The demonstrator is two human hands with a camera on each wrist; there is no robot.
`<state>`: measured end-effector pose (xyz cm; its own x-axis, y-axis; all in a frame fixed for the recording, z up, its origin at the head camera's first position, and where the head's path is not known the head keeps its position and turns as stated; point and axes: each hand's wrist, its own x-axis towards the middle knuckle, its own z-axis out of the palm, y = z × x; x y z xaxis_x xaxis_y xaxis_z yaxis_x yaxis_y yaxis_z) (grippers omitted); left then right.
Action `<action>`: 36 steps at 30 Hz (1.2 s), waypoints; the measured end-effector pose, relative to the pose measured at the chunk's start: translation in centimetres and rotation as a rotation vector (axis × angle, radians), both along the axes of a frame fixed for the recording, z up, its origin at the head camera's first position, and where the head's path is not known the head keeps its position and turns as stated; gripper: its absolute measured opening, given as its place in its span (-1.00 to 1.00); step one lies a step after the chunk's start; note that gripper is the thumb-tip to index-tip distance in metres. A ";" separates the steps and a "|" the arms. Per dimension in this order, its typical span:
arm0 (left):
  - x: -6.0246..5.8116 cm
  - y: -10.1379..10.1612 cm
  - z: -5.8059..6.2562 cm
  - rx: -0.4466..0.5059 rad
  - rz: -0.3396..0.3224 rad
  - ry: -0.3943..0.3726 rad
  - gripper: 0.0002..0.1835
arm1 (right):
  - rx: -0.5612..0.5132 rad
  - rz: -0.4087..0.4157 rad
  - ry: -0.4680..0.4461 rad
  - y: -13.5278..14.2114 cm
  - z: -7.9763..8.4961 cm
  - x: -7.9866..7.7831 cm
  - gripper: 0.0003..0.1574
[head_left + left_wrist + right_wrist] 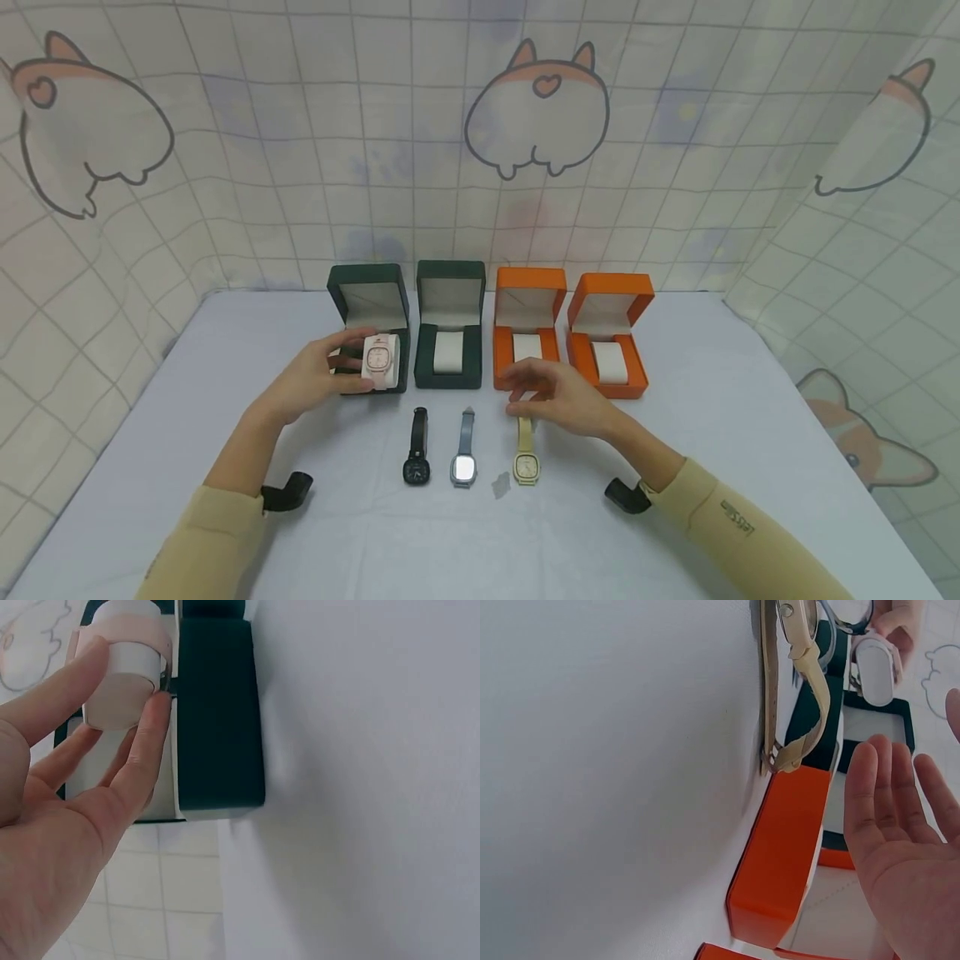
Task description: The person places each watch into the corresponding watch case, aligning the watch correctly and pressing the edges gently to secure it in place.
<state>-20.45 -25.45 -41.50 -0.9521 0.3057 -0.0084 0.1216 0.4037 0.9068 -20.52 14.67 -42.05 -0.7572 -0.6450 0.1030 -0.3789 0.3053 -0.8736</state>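
My left hand (307, 380) holds a white watch cushion (120, 701) by its ends, with a pink watch (379, 358) strapped round it. Cushion and watch overlap the open leftmost green watch box (367, 275) in the head view. In the left wrist view, thumb and fingers stand on opposite sides of the cushion. My right hand (562, 398) hovers with relaxed fingers and holds nothing. It is over the front of the left orange watch box (531, 279) and the strap end of a yellow watch (527, 468). Its palm and straight fingers show in the right wrist view.
A second green box (450, 271) and a second orange box (611, 283) stand open in the same row, with white cushions inside. In front lie a black watch (416, 472) and a blue watch (463, 470). A small grey patch (501, 485) shows beside the yellow watch.
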 end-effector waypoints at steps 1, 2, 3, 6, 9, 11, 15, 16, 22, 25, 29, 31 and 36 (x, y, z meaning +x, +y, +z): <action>-0.1 -0.1 0.0 -0.002 0.005 -0.003 -0.17 | -0.005 0.006 0.000 0.0 0.0 0.0 -0.37; -0.1 -0.3 0.0 -0.001 0.009 -0.006 -0.17 | -0.008 0.011 -0.001 0.0 -0.1 0.0 -0.37; -0.2 -0.4 -0.1 -0.001 0.014 -0.009 -0.17 | -0.009 0.015 -0.003 0.1 -0.1 0.0 -0.38; -0.4 -0.7 -0.1 -0.010 0.028 -0.014 -0.18 | -0.011 0.022 -0.010 0.1 -0.2 -0.1 -0.38; -0.6 -0.9 0.0 -0.037 0.043 -0.016 -0.16 | -0.009 0.022 -0.011 0.2 -0.1 0.1 -0.39; -0.7 -1.0 0.0 -0.064 0.055 -0.014 -0.15 | -0.011 0.019 -0.011 0.2 0.0 0.2 -0.40; -1.0 -1.1 0.1 -0.113 0.072 -0.006 -0.14 | -0.009 0.018 -0.020 0.3 0.0 0.2 -0.39; -1.1 -1.2 0.2 -0.121 0.073 -0.006 -0.15 | -0.010 0.018 -0.021 0.3 0.0 0.2 -0.39; -1.5 -1.1 0.5 -0.186 0.077 0.005 -0.16 | -0.010 0.016 -0.008 0.4 -0.1 0.2 -0.39; -1.8 -1.1 0.5 -0.220 0.072 0.004 -0.16 | -0.010 0.018 -0.005 0.5 -0.1 0.2 -0.40; -2.2 -1.1 0.4 -0.238 0.044 0.018 -0.15 | -0.008 0.021 -0.001 0.5 -0.1 0.2 -0.39; -2.4 -1.0 0.4 -0.248 0.031 0.032 -0.15 | -0.005 0.023 -0.001 0.5 -0.2 0.1 -0.39; -2.5 -0.8 0.4 -0.270 0.006 0.043 -0.16 | -0.001 0.024 -0.015 0.5 -0.3 0.1 -0.37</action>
<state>-22.94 -26.23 -41.06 -0.9552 0.2918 -0.0488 0.1540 0.6311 0.7603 -20.46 15.20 -42.31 -0.7432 -0.6626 0.0925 -0.3727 0.2951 -0.8798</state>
